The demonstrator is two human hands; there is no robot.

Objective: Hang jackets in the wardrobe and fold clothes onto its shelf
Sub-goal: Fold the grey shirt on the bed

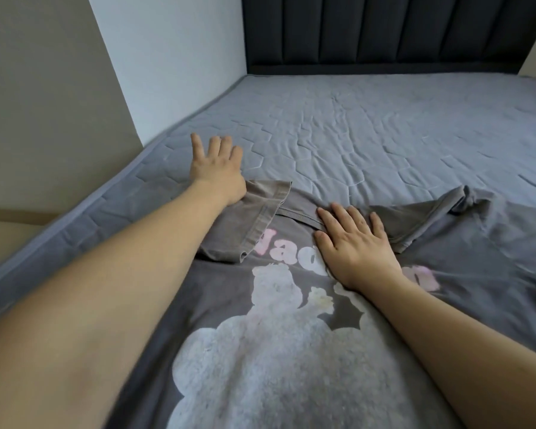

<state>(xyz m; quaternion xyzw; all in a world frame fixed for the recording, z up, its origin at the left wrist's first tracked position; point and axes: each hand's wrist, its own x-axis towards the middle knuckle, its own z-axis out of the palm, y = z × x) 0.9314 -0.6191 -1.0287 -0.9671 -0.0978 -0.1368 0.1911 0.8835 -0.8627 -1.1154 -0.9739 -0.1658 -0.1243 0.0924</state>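
Grey printed T-shirt (291,351) lies flat, print up, on the bed (384,134) near its left edge, neck end toward the headboard (384,29). Left sleeve (260,212) is already folded inward over the chest; right sleeve (440,218) is turned in but bunched and creased.

Risks, judged from this state:
- The folded left sleeve is loose at its lower corner. If the left hand lifts away quickly or drags, the sleeve could flip back open.
- The right sleeve is rumpled. Folding the body over it as it lies would probably lock in creases and give an uneven bundle for the shelf.
- The shirt sits close to the bed's left edge; a hard sweep that way could pull fabric over the side.
- Neither wardrobe nor shelf is in view, so carry distance is unknown.

Hands:
- Left hand (214,168): fingers (195,144) straight and spread wide, reaching past the shirt over the bare mattress; heel of the palm meets the sleeve's outer fold. Holds nothing.
- Right hand (353,243): fingers straight, moderately spread, pressing flat on the shirt just below the collar (297,216). Nothing gripped.
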